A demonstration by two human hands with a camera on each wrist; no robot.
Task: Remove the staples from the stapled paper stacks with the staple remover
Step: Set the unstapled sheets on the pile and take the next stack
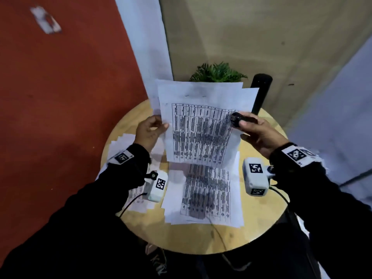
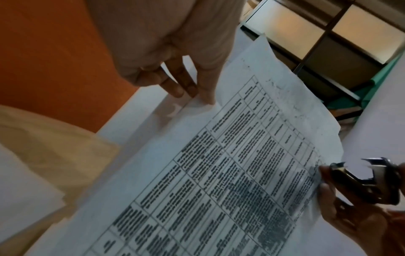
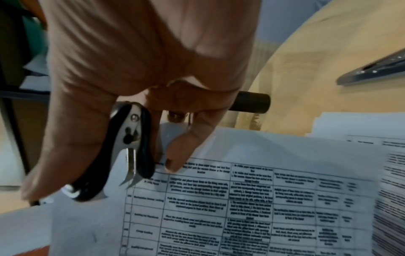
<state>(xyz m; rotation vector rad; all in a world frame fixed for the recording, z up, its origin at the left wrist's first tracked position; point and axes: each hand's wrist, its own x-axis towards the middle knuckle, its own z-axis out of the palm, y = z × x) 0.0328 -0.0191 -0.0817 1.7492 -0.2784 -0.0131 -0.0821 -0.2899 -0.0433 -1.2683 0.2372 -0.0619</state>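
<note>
Staple remover [image 3: 129, 150] in R hand [image 1: 259, 133], touching paper [image 1: 201, 129]

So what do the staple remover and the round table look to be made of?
Staple remover: glossy black grips, probably plastic, over bright metal claws with a visible rivet. Round table: pale wood or wood-look laminate with a matt finish; faint grain shows, so real wood isn't certain.

Sleeves: long and black on both arms, reaching the wrists.
Wristbands: a white tag with a black square-patterned marker sits behind the left hand [image 1: 148, 130] and behind the right hand [image 1: 259, 135].
Wrist cameras: a white box under each wrist, black-and-white markers on its faces.
Cables: a thin black lead trails from each box.
</note>
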